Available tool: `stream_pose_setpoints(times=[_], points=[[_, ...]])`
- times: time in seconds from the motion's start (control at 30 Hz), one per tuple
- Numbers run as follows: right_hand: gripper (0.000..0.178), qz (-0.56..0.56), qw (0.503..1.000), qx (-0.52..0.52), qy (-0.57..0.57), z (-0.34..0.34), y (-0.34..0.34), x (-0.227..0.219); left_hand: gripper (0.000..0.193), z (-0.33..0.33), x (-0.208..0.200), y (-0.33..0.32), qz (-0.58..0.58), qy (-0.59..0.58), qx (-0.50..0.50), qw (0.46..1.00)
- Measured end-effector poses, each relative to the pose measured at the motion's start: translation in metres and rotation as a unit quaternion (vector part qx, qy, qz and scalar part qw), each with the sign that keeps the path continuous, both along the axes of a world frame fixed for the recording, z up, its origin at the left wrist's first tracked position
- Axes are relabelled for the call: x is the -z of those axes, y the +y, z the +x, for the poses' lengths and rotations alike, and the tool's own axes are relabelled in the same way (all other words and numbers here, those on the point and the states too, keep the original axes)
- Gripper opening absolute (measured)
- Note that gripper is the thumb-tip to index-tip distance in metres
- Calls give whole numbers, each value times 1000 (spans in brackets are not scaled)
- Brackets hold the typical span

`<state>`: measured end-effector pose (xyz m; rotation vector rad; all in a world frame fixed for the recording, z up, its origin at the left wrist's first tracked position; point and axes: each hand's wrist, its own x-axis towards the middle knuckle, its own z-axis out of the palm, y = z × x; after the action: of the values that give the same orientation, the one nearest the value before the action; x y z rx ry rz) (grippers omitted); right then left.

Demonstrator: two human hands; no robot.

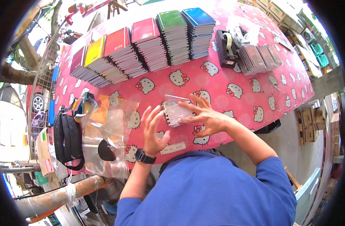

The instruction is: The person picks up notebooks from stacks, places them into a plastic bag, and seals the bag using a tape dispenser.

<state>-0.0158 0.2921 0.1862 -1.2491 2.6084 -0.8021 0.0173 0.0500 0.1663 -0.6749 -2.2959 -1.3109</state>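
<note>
Pink cartoon-cat tablecloth [217, 81] — I see my right hand [205, 117], fingers spread, pressing one clear-bagged notebook bundle [175, 112]; left hand [153, 130] open beside it; stacked coloured notebooks [150, 45] remain unbagged.

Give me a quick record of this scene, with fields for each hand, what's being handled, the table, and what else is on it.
left hand: open, fingers spread, beside the packet
right hand: flat on the packet, pressing it down
handled item: clear-wrapped packet of small notebooks
table: pink cartoon-cat tablecloth
far edge: stacks of coloured notebooks
far right: black tape dispenser, wrapped packets
left: pile of clear plastic bags, black bag
</note>
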Motion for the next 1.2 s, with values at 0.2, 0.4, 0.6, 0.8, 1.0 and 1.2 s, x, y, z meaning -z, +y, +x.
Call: stream_pose_setpoints(times=[0.2, 0.4, 0.6, 0.8, 1.0, 1.2], points=[[71, 5, 1000, -9, -8, 2, -3, -1, 59, 2, 8, -9, -158, -78, 66, 982], [54, -262, 918, 69, -290, -25, -7, -4, 60, -3, 7, -1, -238, -80, 67, 966], [47, -174, 885, 214, -374, -51, -14, 27, 61, 0, 14, 6, -265, -30, 43, 963], [25, -338, 794, 505, 15, -133, 102, 49, 58, -1, 19, 1, -240, -50, 76, 967], [52, -17, 752, 656, -61, -215, 174, 60, 57, 0, 16, 3, -182, -87, 85, 976], [35, -111, 761, 624, 136, -201, 154, 67, 55, -2, 15, -1, -163, -98, 86, 978]])
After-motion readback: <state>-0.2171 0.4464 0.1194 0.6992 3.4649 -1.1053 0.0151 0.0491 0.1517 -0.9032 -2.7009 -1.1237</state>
